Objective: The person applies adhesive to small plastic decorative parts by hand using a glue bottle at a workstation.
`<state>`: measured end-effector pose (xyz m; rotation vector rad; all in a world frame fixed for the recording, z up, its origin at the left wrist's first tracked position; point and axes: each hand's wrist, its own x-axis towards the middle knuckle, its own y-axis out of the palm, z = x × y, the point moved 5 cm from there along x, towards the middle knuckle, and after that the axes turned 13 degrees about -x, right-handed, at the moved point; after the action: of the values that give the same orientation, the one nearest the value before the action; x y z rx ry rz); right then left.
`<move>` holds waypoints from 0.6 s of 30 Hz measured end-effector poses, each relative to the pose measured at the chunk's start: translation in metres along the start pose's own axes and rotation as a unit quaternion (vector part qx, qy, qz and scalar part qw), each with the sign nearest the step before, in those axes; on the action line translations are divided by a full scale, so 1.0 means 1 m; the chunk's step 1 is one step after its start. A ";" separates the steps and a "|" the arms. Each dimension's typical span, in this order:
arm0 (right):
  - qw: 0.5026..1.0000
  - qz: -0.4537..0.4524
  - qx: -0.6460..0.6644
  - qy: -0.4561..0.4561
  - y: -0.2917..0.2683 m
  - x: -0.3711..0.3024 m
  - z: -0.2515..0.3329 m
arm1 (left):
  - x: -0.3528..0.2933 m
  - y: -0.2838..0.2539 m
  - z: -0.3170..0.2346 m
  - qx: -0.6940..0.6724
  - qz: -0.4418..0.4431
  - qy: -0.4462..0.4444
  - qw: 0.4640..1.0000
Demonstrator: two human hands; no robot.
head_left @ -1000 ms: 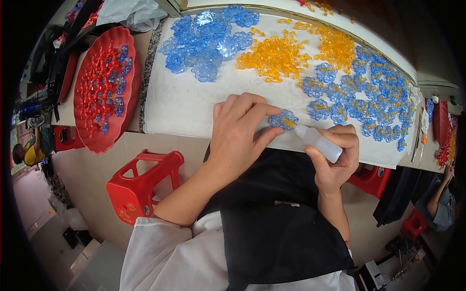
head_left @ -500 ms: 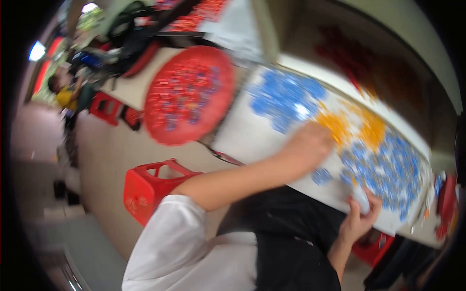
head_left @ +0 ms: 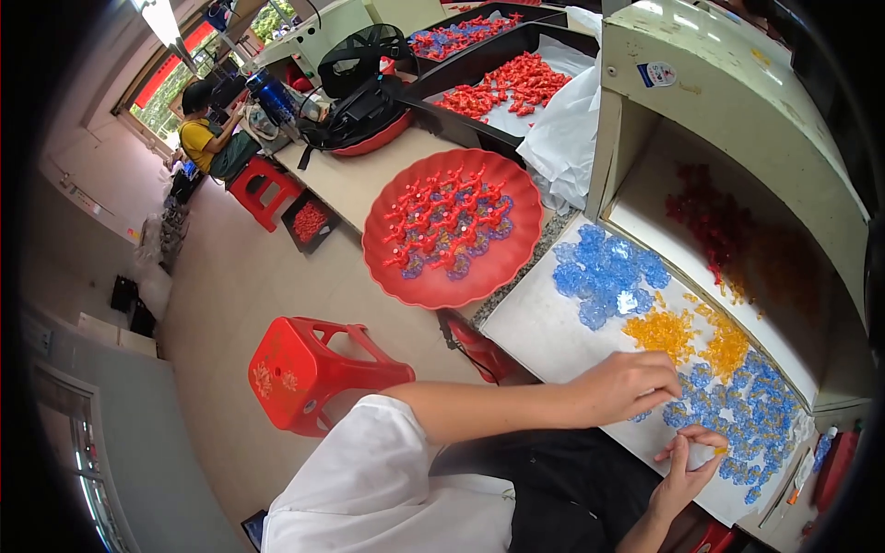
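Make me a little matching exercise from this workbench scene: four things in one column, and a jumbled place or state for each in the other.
Column one
1. Flower-patterned red stool
2. Right hand
3. Scalloped red tray
4. Orange pieces

Column two
A. Closed around a small whitish bottle
B. Heaped on the white sheet
C. Standing on the floor
D. Holding many small red pieces

Right pairs: 1-C, 2-A, 3-D, 4-B

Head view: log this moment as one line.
left hand: near blue flowers | right hand: holding white bottle | orange pieces: heaped on white sheet
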<state>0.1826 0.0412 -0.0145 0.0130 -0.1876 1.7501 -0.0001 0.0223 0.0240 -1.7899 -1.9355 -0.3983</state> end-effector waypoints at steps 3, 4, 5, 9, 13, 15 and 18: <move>0.998 0.015 -0.019 0.056 0.001 -0.001 0.000 | -0.014 0.016 -0.003 -0.079 0.006 -0.059 0.995; 0.998 0.031 -0.024 0.056 0.000 -0.002 0.000 | -0.018 0.022 -0.001 -0.131 0.001 -0.081 0.988; 0.997 0.041 -0.031 0.060 0.000 -0.006 0.001 | -0.021 0.027 -0.001 -0.154 -0.001 -0.095 0.984; 0.993 0.040 -0.079 0.076 -0.001 -0.006 0.010 | -0.030 0.030 0.002 -0.181 -0.003 -0.111 0.977; 0.982 0.131 -0.110 0.077 0.008 -0.004 0.013 | -0.040 0.023 -0.003 -0.110 -0.022 -0.108 0.988; 0.978 0.124 -0.141 0.086 0.006 -0.002 0.012 | -0.044 0.024 0.005 -0.114 -0.010 -0.117 0.987; 0.968 0.162 -0.127 0.146 0.009 -0.004 0.007 | -0.050 0.026 0.008 -0.117 0.005 -0.131 0.984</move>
<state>0.1744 0.0344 -0.0092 -0.4838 -0.2033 2.0158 0.0262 -0.0140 -0.0114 -2.0917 -2.1294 -0.4190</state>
